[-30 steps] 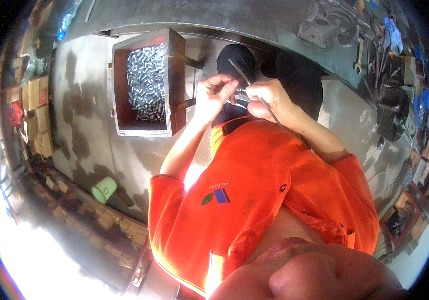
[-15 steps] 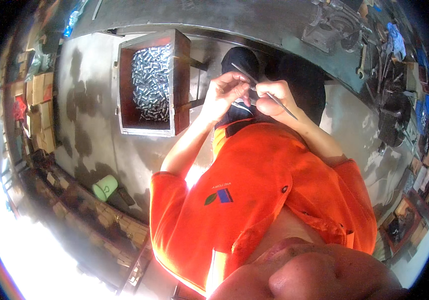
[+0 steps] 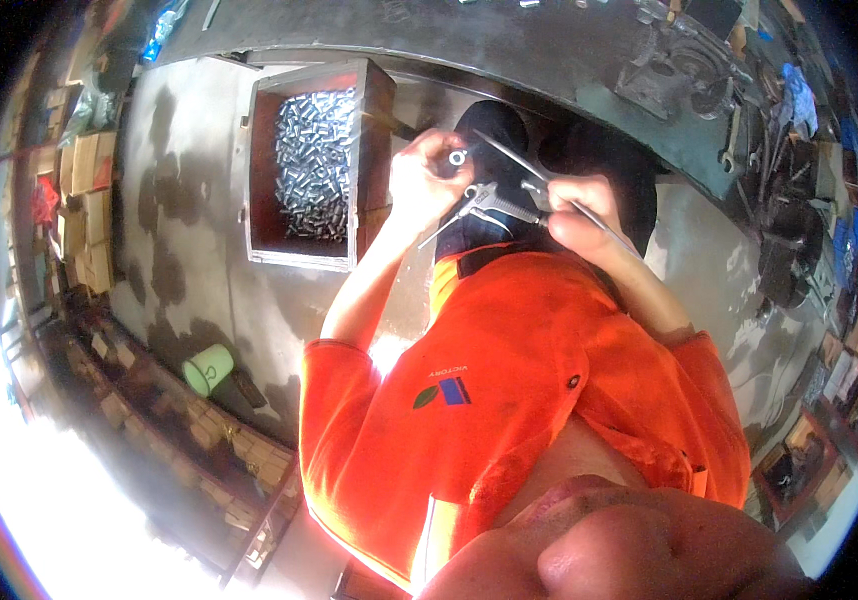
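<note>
My left hand [image 3: 427, 182] is closed around a small metal sleeve [image 3: 458, 157], its round open end showing between thumb and fingers. A slim, dark file-like rod [image 3: 511, 154] runs through my right hand [image 3: 585, 212], whose fingers are closed on it. The rod's far end points up and left, near the sleeve but apart from it. Over my lap, between the hands, shows a grey air blow gun [image 3: 489, 203] with a thin nozzle; its end reaches close to my right hand, and I cannot tell whether they touch. Left of my knees stands a wooden box [image 3: 374, 160] holding many metal sleeves [image 3: 314, 155].
A dark metal workbench [image 3: 429, 40] spans the far side. On its right lie a machine part [image 3: 674, 75], a wrench [image 3: 729, 150] and a blue cloth [image 3: 797, 92]. A pale green bucket [image 3: 211, 370] stands on the floor at left, near shelves with cardboard boxes [image 3: 92, 165].
My hands have moved apart, uncovering the blow gun between them. The sleeve's open end now shows in my left hand. The rod stays in my right hand.
</note>
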A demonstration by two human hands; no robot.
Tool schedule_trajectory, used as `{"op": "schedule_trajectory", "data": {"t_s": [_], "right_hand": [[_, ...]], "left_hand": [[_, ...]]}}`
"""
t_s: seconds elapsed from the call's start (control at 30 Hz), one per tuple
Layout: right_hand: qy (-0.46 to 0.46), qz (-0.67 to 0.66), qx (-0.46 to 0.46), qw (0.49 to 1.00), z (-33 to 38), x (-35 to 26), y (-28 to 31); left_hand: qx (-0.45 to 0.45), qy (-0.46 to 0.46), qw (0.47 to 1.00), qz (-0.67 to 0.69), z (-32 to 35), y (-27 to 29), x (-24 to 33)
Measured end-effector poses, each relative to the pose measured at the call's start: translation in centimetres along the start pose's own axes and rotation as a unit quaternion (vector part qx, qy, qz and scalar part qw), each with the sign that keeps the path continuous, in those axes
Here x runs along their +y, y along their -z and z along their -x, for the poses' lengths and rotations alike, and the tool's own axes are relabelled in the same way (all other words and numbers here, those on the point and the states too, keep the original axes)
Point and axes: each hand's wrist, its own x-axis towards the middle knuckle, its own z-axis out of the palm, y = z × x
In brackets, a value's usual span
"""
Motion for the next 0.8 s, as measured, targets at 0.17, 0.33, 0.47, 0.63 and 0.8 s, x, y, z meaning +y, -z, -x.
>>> {"op": "schedule_trajectory", "data": {"t_s": [0.17, 0.33, 0.47, 0.63, 0.8], "right_hand": [[0.056, -0.045, -0.07, 0.995, 0.2, -3.0, 0.2], [0.022, -0.048, -0.087, 0.995, 0.0, -3.3, -0.2], [-0.012, -0.049, -0.097, 0.994, -0.4, -3.3, -0.5], [0.049, 0.016, -0.071, 0.996, -2.3, 0.0, -2.8], [0.063, 0.051, -0.039, 0.996, -2.8, 1.1, -2.0]], "left_hand": [[0.024, -0.026, 0.995, -0.096, -0.1, 0.7, -0.1], [0.049, -0.071, 0.991, -0.106, -0.3, 0.6, -0.4], [0.033, -0.09, 0.988, -0.12, -0.1, 0.7, -0.2], [-0.047, -0.168, 0.975, -0.138, 0.2, -0.4, 0.7], [-0.053, -0.177, 0.973, -0.139, -1.7, -0.9, -0.9]]}}
